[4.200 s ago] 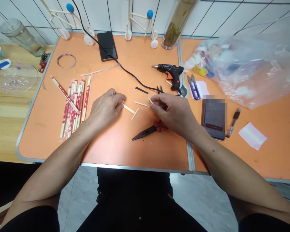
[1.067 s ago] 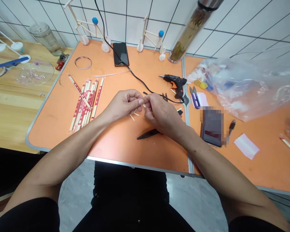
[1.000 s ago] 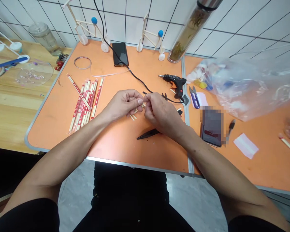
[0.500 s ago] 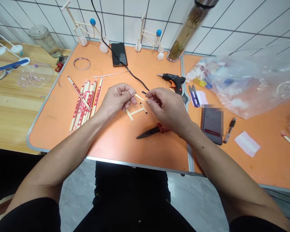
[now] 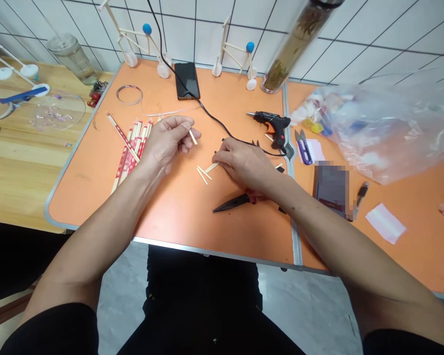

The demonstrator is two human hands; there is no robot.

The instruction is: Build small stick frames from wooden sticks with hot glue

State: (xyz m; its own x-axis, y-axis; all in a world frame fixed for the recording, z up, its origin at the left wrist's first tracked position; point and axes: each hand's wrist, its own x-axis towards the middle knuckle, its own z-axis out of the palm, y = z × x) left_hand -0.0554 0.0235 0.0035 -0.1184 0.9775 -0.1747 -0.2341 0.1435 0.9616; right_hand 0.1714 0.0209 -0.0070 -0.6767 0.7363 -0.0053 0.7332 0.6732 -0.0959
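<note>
Between the thumb and fingers of my left hand (image 5: 170,140) is a short chopstick piece (image 5: 193,137), raised above the table and pointing down to the right. My right hand (image 5: 246,162) has its fingers closed at the right end of a small frame of joined chopstick pieces (image 5: 207,170) lying on the table. That end is hidden under the fingers. Another short chopstick piece (image 5: 202,175) lies against the frame's left end. Below my right hand are long-nose pliers (image 5: 232,202), their handles partly covered by the hand.
Wrapped chopsticks (image 5: 131,148) lie left, partly under my left forearm. A glue gun (image 5: 272,125) trails a black cord (image 5: 216,120) across the table. Snips (image 5: 304,147), phones (image 5: 187,81), a plastic bag (image 5: 392,128) and a tall bottle (image 5: 294,54) surround the work; stick models (image 5: 237,52) stand behind.
Over the last half second my left hand has drawn away up and left with the chopstick piece. My right hand has come down and left onto the frame's black-tipped end, covering it.
</note>
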